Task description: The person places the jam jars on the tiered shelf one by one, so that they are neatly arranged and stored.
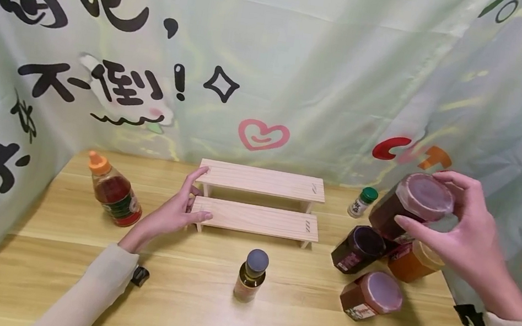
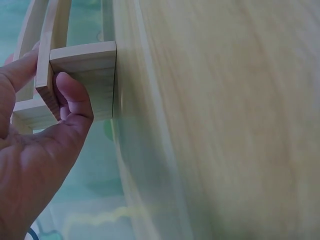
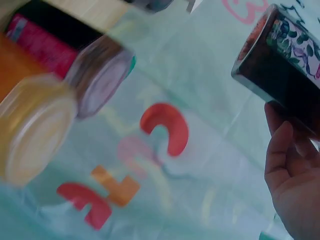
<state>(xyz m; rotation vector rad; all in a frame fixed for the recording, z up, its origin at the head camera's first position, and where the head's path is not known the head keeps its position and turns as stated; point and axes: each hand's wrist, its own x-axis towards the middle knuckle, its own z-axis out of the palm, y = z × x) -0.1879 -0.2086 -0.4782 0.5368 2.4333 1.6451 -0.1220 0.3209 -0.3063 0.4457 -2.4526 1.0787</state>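
My left hand (image 1: 173,211) grips the left end of a two-tier wooden step shelf (image 1: 255,219). In the left wrist view its fingers and thumb pinch the end of one board (image 2: 44,75). Up at the right, my right hand (image 1: 475,243) holds a dark jar (image 1: 391,212) by its sides, tilted, with its pale lid facing up. The right wrist view shows this jar (image 3: 277,75) with a flowered label. Below it on the table stand another dark jar (image 1: 360,249), an orange-amber jar (image 1: 414,262) and a reddish-brown jar (image 1: 371,296).
A small shaker with a green cap (image 1: 362,202) stands behind the jars. In front of the shelf is a small dark-capped bottle (image 1: 251,277). A squeeze bottle with an orange cap (image 1: 117,193) stands at the left. A printed cloth (image 1: 342,85) hangs behind the wooden table (image 1: 182,297).
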